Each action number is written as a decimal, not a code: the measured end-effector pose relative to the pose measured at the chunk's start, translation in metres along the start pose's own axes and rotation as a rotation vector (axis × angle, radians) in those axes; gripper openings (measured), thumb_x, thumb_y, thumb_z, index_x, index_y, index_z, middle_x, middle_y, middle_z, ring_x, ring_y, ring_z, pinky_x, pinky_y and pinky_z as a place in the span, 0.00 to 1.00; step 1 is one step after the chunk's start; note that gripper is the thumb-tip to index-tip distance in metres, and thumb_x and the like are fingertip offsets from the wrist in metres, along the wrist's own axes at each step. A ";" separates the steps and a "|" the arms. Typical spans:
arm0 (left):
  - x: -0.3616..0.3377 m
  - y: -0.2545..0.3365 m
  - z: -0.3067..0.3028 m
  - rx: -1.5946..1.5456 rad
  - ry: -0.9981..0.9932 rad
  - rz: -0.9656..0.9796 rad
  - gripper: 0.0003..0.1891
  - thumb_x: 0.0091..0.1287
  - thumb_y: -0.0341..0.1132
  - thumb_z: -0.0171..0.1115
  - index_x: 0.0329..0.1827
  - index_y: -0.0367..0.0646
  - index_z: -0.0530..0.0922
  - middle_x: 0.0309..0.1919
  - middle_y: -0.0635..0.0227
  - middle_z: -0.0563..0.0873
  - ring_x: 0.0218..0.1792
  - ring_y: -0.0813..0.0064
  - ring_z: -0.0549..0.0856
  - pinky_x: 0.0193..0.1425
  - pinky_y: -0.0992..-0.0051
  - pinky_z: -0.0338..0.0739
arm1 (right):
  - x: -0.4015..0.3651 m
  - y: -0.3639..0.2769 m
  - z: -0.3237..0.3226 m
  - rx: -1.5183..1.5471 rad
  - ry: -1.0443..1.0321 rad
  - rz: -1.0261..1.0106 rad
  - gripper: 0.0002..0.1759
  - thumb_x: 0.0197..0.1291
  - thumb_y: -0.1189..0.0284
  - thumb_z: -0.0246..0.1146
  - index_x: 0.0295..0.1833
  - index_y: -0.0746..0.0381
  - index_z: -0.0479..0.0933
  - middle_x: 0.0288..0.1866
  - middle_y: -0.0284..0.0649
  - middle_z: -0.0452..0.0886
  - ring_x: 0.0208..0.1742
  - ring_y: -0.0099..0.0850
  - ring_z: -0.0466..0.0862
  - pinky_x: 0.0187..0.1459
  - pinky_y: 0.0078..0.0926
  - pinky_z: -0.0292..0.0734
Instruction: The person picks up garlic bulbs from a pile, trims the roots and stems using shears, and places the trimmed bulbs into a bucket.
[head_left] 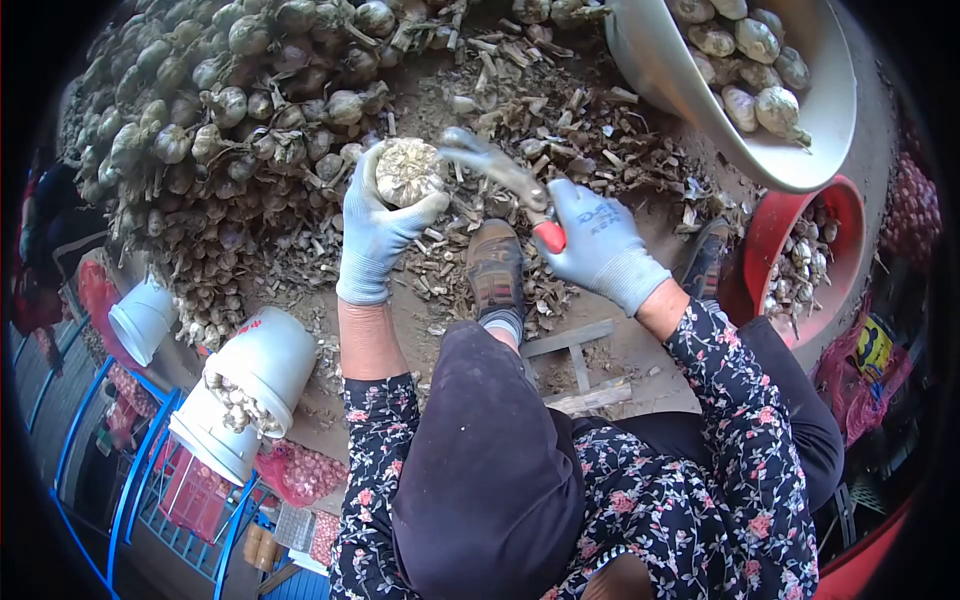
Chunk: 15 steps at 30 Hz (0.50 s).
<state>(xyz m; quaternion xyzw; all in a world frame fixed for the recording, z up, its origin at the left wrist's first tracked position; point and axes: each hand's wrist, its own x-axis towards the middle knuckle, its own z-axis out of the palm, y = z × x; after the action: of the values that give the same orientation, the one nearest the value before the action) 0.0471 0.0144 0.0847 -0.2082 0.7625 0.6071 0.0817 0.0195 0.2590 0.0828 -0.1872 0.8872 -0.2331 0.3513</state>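
My left hand (pixel 385 225), in a pale grey-blue knit glove, is closed around a large garlic bulb (pixel 410 170) with its root side facing up. To its right, my right hand (pixel 600 240), gloved alike, grips a red-handled cutting tool that looks like pruning shears (pixel 505 175). The tool's metal end is smeared by motion and points toward the bulb, with a small gap between them. Cut stalks and dry husks (pixel 560 130) litter the ground beneath both hands. A big heap of garlic with stems (pixel 230 110) rises at the upper left.
A white tub (pixel 640 60) with garlic bulbs stands upper right, above a red basin (pixel 845 220) holding smaller garlic. Several white buckets (pixel 275 355) are at left, near blue metal rails (pixel 130 480). Mesh bags (pixel 300 475) of garlic lie around. A wooden frame (pixel 580 365) rests near my feet.
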 end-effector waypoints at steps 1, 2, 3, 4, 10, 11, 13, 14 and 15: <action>-0.003 0.001 0.002 -0.035 0.009 -0.022 0.32 0.46 0.32 0.76 0.56 0.37 0.73 0.44 0.66 0.83 0.44 0.79 0.82 0.51 0.77 0.78 | -0.004 -0.004 -0.001 -0.096 0.041 -0.095 0.21 0.54 0.63 0.63 0.49 0.62 0.67 0.39 0.51 0.79 0.43 0.49 0.81 0.43 0.46 0.74; -0.003 0.001 0.002 -0.035 0.011 -0.022 0.32 0.46 0.32 0.76 0.56 0.37 0.73 0.44 0.66 0.83 0.44 0.79 0.82 0.51 0.77 0.78 | -0.003 -0.009 -0.004 -0.180 0.019 -0.097 0.26 0.52 0.59 0.65 0.52 0.61 0.67 0.41 0.46 0.77 0.46 0.45 0.79 0.47 0.42 0.72; -0.004 0.001 0.001 0.028 0.004 0.002 0.33 0.45 0.32 0.77 0.56 0.37 0.73 0.44 0.66 0.83 0.44 0.79 0.82 0.51 0.77 0.78 | 0.000 -0.011 -0.005 -0.177 0.018 -0.099 0.26 0.52 0.59 0.65 0.52 0.61 0.67 0.41 0.46 0.77 0.46 0.45 0.79 0.47 0.42 0.72; -0.006 0.001 0.000 0.091 -0.008 0.020 0.34 0.44 0.32 0.77 0.57 0.37 0.72 0.45 0.66 0.83 0.45 0.79 0.82 0.52 0.77 0.78 | 0.002 -0.013 -0.004 -0.266 0.077 -0.139 0.27 0.52 0.55 0.65 0.50 0.60 0.68 0.41 0.45 0.78 0.44 0.43 0.80 0.46 0.42 0.72; -0.007 0.005 -0.006 0.015 -0.196 -0.091 0.35 0.43 0.30 0.78 0.57 0.34 0.72 0.46 0.67 0.83 0.46 0.82 0.81 0.53 0.78 0.77 | 0.016 -0.013 -0.014 -0.555 -0.161 -0.236 0.28 0.53 0.51 0.65 0.50 0.59 0.69 0.41 0.43 0.80 0.42 0.39 0.83 0.46 0.40 0.72; -0.005 0.005 -0.006 0.014 -0.197 -0.096 0.35 0.43 0.30 0.78 0.57 0.34 0.72 0.46 0.67 0.83 0.46 0.82 0.81 0.53 0.78 0.77 | 0.017 -0.011 -0.011 -0.553 -0.166 -0.235 0.28 0.53 0.51 0.65 0.50 0.59 0.69 0.41 0.43 0.80 0.42 0.39 0.83 0.46 0.40 0.72; -0.001 0.007 -0.006 0.027 -0.236 -0.152 0.34 0.44 0.28 0.75 0.58 0.33 0.73 0.46 0.68 0.83 0.45 0.83 0.80 0.53 0.79 0.76 | 0.018 -0.005 0.000 -0.470 -0.186 -0.250 0.26 0.54 0.53 0.66 0.49 0.61 0.69 0.41 0.45 0.82 0.43 0.39 0.85 0.43 0.41 0.76; -0.001 0.004 -0.008 0.025 -0.247 -0.142 0.33 0.44 0.30 0.75 0.57 0.32 0.73 0.45 0.69 0.83 0.45 0.83 0.80 0.52 0.80 0.76 | 0.018 0.000 0.005 -0.249 -0.193 -0.182 0.20 0.51 0.63 0.65 0.44 0.63 0.68 0.34 0.47 0.82 0.36 0.45 0.85 0.37 0.43 0.78; -0.001 0.003 -0.005 0.025 -0.246 -0.142 0.33 0.44 0.30 0.75 0.57 0.32 0.73 0.45 0.69 0.83 0.45 0.83 0.80 0.52 0.80 0.76 | 0.020 0.003 0.007 -0.249 -0.193 -0.182 0.20 0.51 0.63 0.65 0.44 0.63 0.68 0.34 0.47 0.82 0.36 0.45 0.85 0.37 0.43 0.78</action>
<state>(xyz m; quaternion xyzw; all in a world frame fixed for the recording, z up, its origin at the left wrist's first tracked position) 0.0472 0.0107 0.0892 -0.1845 0.7376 0.6111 0.2201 0.0101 0.2495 0.0662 -0.3304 0.8506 -0.1334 0.3866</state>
